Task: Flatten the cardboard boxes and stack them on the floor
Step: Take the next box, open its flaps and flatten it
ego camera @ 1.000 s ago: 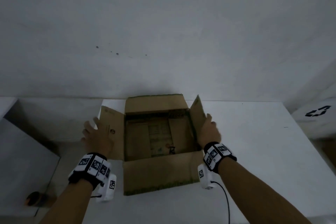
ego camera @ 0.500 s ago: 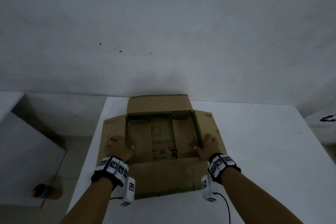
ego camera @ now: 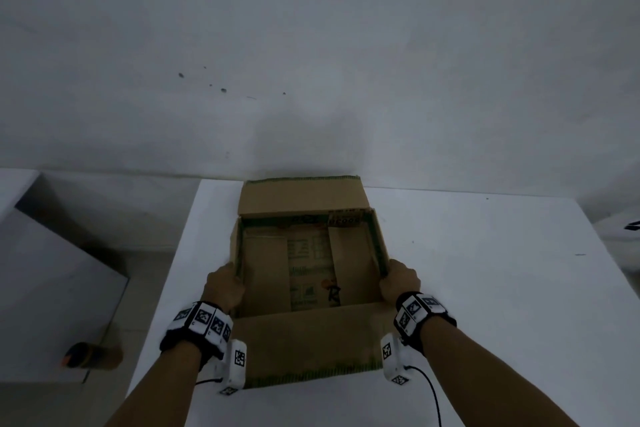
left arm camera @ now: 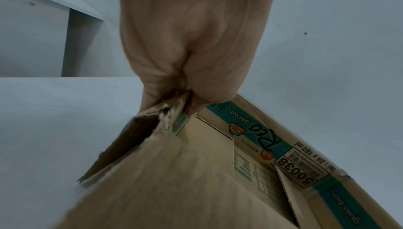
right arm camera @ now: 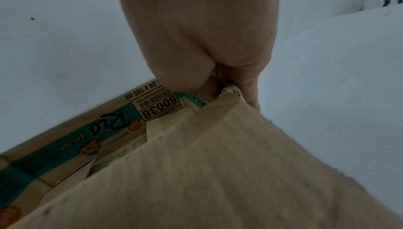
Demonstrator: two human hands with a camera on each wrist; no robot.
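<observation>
An open brown cardboard box with green-edged flaps sits on the white table, its near flap folded out toward me and its far flap standing back. My left hand grips the box's left wall near the front corner, thumb inside. My right hand grips the right wall the same way. The inside shows a teal printed band with "50038". Both side flaps are folded down outside, under my fingers.
A white wall rises just behind the table. Left of the table is a gap with a lower grey surface and a dark cylinder with an orange end lying below. A white bin with a recycling mark is at far right.
Both side flaps went from raised to spread flat, then folded down outside. My hands moved from the flaps to gripping the box's side walls near the front corners.
</observation>
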